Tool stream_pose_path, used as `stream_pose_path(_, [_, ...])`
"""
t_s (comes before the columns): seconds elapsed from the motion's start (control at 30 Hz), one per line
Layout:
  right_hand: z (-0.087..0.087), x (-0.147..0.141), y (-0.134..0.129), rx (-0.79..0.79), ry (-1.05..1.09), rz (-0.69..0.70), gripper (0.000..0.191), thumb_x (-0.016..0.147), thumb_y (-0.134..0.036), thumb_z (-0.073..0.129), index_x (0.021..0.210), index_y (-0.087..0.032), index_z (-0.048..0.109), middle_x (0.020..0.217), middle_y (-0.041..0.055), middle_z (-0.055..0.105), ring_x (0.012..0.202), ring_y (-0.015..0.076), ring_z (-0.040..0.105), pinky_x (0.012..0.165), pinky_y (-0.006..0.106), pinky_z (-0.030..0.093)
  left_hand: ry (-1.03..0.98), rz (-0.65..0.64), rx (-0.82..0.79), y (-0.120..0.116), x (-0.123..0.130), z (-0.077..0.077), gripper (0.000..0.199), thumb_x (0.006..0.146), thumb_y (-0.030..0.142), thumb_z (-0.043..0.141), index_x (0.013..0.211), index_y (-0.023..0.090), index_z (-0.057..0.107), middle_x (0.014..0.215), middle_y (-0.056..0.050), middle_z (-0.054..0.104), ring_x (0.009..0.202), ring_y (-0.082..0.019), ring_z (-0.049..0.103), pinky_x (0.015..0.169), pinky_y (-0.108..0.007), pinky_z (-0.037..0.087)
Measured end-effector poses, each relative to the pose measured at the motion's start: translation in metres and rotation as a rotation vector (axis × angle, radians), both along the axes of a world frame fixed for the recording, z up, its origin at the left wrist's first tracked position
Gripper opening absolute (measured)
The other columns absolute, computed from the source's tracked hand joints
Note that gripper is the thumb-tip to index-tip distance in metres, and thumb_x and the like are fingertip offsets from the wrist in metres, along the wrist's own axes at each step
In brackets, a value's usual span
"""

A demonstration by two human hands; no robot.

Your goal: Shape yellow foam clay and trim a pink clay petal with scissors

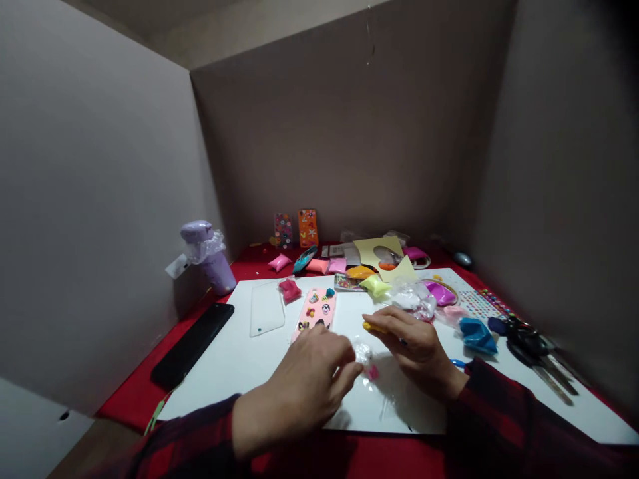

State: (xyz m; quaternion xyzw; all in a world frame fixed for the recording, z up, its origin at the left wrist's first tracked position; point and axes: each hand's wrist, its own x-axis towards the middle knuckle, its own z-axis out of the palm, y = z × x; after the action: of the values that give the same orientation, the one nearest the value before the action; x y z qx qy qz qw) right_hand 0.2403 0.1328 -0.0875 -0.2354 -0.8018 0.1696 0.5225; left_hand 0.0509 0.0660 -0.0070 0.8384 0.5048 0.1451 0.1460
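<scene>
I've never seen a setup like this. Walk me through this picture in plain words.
There is no machine here: these are a person's own bare hands, seen by a camera worn on the head, looking forward and down. The right hand holds a small yellow piece in its fingers. The left hand is beside it, in front of a pink phone case decorated with little figures; I can't tell whether that hand holds anything. Underneath is a white board on a red cloth. Also on the board are a clear case, a blue packet and scissors.
</scene>
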Motion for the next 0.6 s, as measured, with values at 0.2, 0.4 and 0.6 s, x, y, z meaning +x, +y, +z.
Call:
stream_pose_path(0.2, [-0.003, 0.0, 0.005, -0.169, -0.033, -0.052, 0.013, 0.088, -0.024, 0.05, 0.087, -0.018, 0.063, 0.073, 0.0034, 0.061, 0.065, 0.0156, 0.058, 0.056, 0.025, 0.046, -0.082, -0.079, 0.205, 0.034, 0.027, -0.01, 0.029, 0.08, 0.022, 0.058, 0.109, 0.022, 0.052, 0.108, -0.006, 0.055, 0.096, -0.019, 0.051, 0.081, -0.032, 0.046])
stream_pose_path(0.4, [-0.007, -0.002, 0.006, -0.511, 0.046, 0.06, 0.025, 0.089, -0.032, 0.049, 0.109, -0.018, 0.044, 0.079, 0.0025, 0.062, 0.067, 0.0161, 0.06, 0.058, 0.026, 0.049, -0.059, -0.101, 0.31, 0.057, 0.029, -0.039, 0.046, 0.077, 0.016, 0.061, 0.119, 0.024, 0.046, 0.105, -0.005, 0.056, 0.098, -0.021, 0.051, 0.082, -0.035, 0.048])
stream_pose_path(0.6, [-0.003, -0.003, 0.004, -0.625, 0.084, 0.081, 0.036, 0.088, -0.033, 0.05, 0.116, -0.016, 0.035, 0.072, 0.0007, 0.06, 0.065, 0.0165, 0.061, 0.058, 0.027, 0.049, -0.036, -0.152, 0.334, 0.062, 0.029, -0.058, 0.015, 0.082, 0.019, 0.053, 0.097, 0.019, 0.053, 0.089, -0.005, 0.06, 0.084, -0.02, 0.054, 0.072, -0.031, 0.046])
